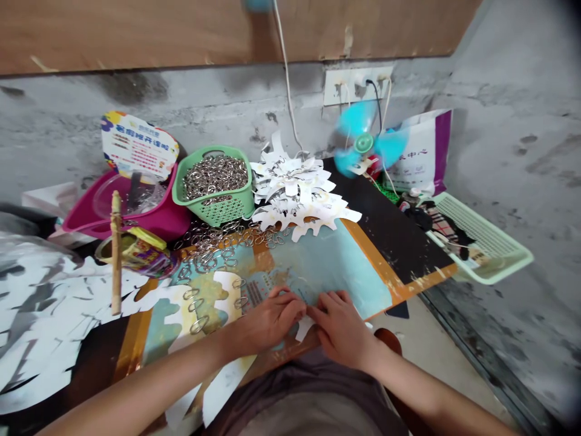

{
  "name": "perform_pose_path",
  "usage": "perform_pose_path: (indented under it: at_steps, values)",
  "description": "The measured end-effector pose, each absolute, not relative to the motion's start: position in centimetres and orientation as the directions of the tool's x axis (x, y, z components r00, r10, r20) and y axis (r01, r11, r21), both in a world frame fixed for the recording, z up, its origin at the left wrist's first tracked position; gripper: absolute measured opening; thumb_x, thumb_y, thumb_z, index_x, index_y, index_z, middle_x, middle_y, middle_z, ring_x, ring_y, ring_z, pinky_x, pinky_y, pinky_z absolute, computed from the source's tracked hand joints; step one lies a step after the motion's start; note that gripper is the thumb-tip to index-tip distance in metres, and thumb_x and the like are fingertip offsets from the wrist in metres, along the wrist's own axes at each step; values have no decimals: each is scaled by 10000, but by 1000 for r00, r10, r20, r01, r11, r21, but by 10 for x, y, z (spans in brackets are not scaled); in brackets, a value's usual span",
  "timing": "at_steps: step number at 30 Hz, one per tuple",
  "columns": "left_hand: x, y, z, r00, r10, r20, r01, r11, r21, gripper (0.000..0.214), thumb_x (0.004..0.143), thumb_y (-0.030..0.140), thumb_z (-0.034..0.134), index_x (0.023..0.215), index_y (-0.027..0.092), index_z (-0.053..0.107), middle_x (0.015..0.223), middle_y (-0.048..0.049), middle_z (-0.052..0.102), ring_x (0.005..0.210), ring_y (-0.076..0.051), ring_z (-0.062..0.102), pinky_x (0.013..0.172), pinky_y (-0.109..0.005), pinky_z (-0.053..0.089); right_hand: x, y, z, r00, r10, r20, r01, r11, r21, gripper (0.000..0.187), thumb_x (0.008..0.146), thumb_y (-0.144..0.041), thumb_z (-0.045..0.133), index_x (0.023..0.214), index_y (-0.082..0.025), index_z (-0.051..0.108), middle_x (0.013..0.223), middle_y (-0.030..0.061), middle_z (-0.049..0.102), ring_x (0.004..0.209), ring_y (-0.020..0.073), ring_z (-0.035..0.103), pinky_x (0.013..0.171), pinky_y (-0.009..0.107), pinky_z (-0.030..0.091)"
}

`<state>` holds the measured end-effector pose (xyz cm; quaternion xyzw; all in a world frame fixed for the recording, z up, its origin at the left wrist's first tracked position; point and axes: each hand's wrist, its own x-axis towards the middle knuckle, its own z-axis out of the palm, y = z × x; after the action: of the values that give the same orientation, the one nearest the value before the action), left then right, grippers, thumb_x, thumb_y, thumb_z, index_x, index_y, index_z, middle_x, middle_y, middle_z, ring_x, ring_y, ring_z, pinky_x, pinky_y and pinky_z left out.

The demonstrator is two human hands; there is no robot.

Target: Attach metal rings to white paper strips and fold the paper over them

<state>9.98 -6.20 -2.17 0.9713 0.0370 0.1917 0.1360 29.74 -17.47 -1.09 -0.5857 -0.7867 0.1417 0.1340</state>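
My left hand (275,320) is closed at the near edge of the table, its thumb against its curled fingers. Close beside it, fingertips nearly meeting, my right hand (344,332) is also closed. A white cut-out paper piece (305,329) shows between and below the fingers, and the hands grip it; much of it is hidden. Any small part inside the fingers cannot be made out. Left of my left hand, oval metal rings (198,325) lie in rows on scalloped white paper strips (229,284). More loose metal rings (206,257) are heaped further back.
A green basket (227,209) full of metal rings stands behind, beside a magenta basket (181,221) and a tin with a stick (117,254). White cut-outs pile up at the back (299,188) and left (36,327). A blue fan (364,143) and pale green tray (499,266) are right.
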Motion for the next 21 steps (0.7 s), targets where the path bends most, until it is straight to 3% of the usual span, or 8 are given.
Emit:
perform_pose_path:
  at_steps: [5,10,12,15,18,21]
  values:
    - [99,-64,-22,929,134,344,37,-961,274,142,957,38,437,1046,144,469,905,-56,638,893,-180,590,997,-422,412,297,-175,-14,-275,960,50,887,274,-373,450,813,-174,558,1263,-179,555,1005,88,558,942,264,459,816,397,301]
    - [100,-65,-23,935,144,324,57,-963,264,148,952,38,426,1036,151,474,885,-41,635,884,-176,597,1022,-435,401,300,-177,-22,-236,969,69,883,244,-402,372,804,-171,547,1172,-135,583,984,95,556,927,261,447,837,406,305]
    - [99,-64,-23,936,139,324,51,-963,265,141,960,49,421,1039,154,472,888,-36,637,881,-174,599,1024,-444,400,302,-178,-24,-255,964,83,877,266,-400,451,803,-163,546,1253,-128,550,996,97,548,928,260,439,834,400,306]
    - [99,-63,-26,930,138,339,48,-964,262,116,971,66,420,1018,159,471,864,-28,627,860,-171,599,980,-421,417,304,-179,-23,-304,948,91,875,316,-367,586,794,-160,563,1374,-194,491,981,81,521,913,259,424,814,387,300]
    - [98,-64,-28,919,148,367,52,-965,257,93,975,76,425,990,159,465,827,-21,614,822,-171,597,890,-382,429,303,-178,-20,-309,947,86,880,319,-353,539,785,-158,571,1317,-245,553,941,67,488,899,259,418,804,384,298]
    - [98,-65,-28,909,156,386,58,-966,254,88,973,82,419,994,157,461,858,-31,627,809,-170,607,895,-394,423,301,-177,-21,-283,954,96,880,298,-369,530,779,-150,564,1303,-226,565,935,70,475,909,263,426,813,392,311]
